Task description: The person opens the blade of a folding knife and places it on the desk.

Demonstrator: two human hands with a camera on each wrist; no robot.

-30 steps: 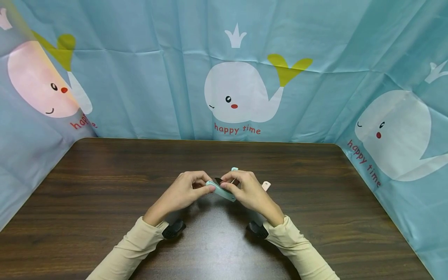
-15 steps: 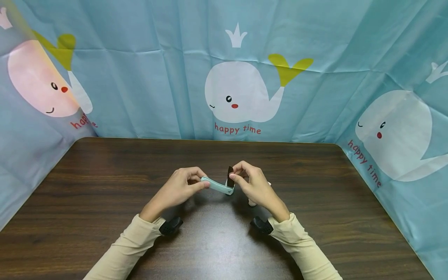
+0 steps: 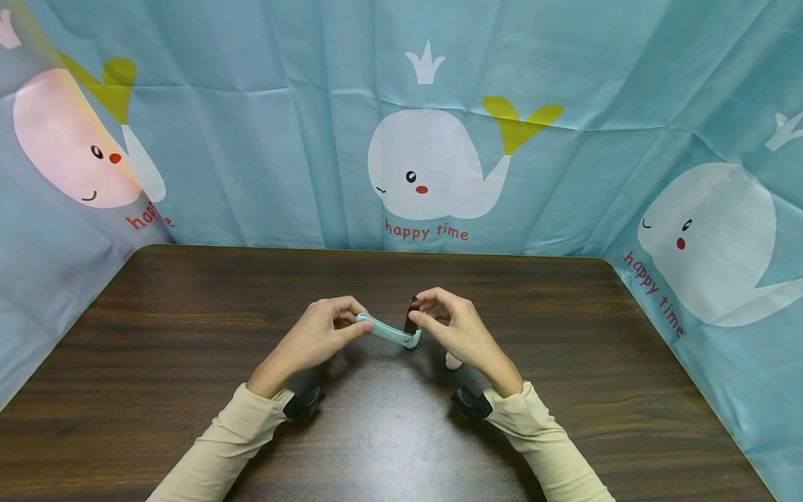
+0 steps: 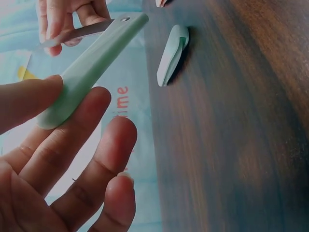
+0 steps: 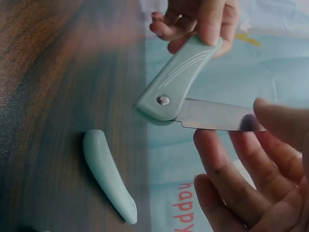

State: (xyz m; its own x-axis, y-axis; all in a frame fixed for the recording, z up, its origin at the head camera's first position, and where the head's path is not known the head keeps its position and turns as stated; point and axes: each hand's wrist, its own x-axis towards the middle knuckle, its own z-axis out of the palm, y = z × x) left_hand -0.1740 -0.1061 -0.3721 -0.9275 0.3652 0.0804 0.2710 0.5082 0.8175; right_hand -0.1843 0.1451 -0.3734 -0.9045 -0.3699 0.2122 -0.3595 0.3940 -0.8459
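A folding knife with a mint-green handle [image 3: 387, 331] is held up between the two hands, its blade [image 3: 410, 317] swung out roughly square to the handle. The left hand [image 3: 323, 335] pinches the handle's far end between thumb and fingers, its other fingers spread in the left wrist view. The right hand [image 3: 458, 331] pinches the blade toward its tip, between thumb and fingers. A pivot rivet [image 5: 163, 100] and curved white lines show on the handle in the right wrist view. The blade tip is hidden by the right hand.
A second mint-green object [image 5: 110, 176], shaped like a folded knife, lies on the dark wood table [image 3: 188, 335]. A pale pinkish thing [image 3: 453, 361] lies partly behind the right hand. A blue whale-print curtain [image 3: 282, 139] stands along the table's back edge.
The blade has turned out from lying close along the handle to standing upright from it. The right hand has moved up and right with it; the left hand has shifted slightly left with the handle.
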